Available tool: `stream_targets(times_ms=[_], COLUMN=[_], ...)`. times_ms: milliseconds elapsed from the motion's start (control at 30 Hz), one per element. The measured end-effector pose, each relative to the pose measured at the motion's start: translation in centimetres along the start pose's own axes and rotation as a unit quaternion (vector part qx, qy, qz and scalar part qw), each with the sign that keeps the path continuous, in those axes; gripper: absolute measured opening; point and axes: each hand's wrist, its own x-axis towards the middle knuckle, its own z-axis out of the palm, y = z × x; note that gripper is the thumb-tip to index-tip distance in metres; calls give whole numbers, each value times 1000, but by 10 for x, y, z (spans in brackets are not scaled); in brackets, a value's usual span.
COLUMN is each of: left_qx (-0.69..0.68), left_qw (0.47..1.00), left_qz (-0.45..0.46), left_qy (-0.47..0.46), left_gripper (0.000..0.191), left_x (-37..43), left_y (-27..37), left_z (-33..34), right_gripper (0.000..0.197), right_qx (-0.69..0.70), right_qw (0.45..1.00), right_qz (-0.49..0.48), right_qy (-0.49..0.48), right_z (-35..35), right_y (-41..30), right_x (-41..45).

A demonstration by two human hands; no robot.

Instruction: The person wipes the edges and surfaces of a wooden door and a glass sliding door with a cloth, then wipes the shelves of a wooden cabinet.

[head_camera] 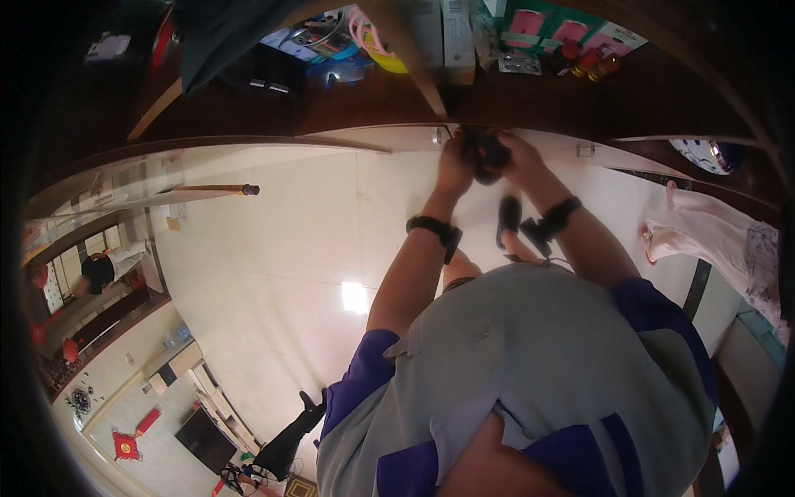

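Note:
My left hand and my right hand are close together at the front edge of a dark wooden cabinet. Between them they grip a black object with a small reddish part; blur and the fingers hide what kind it is. My left fingers wrap its left side, my right fingers its right side. A black band with a small device sits on each wrist. Just beyond the hands, a light wooden divider rises between the open compartments. Below the hands, a dark shoe stands on the pale tiled floor.
The compartments hold a yellow container, cardboard boxes, pink packs and small red-capped bottles. A blue-and-white porcelain piece is at right. A pink-clothed person stands right; another in black trousers is lower left.

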Motion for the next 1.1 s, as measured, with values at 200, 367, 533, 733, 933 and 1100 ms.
stream_targets(times_ms=[200,367,533,733,933,1100], left_qx=[-58,-294,-158,-155,-49,-162], left_qw=[996,934,961,987,996,960], left_qz=[9,-124,-116,-26,41,-131], left_qy=[-62,158,194,38,-70,186], left_gripper=[29,30,28,35,32,37], left_x=[-16,-13,17,12,8,-17], left_y=[27,14,-10,-5,12,-66], left_z=[31,22,26,46,20,-21], right_gripper=[25,38,37,39,30,31], right_qx=[-193,-578,-692,-762,-753,-756], right_qw=[978,758,629,533,563,530], right_qz=[-81,-298,-353,-366,-338,-370], right_qy=[25,46,14,-22,33,-105], right_z=[-10,28,53,25,16,52], right_y=[-33,-18,-24,-30,-30,-2], right_x=[-67,-51,-19,-28,-69,-58])
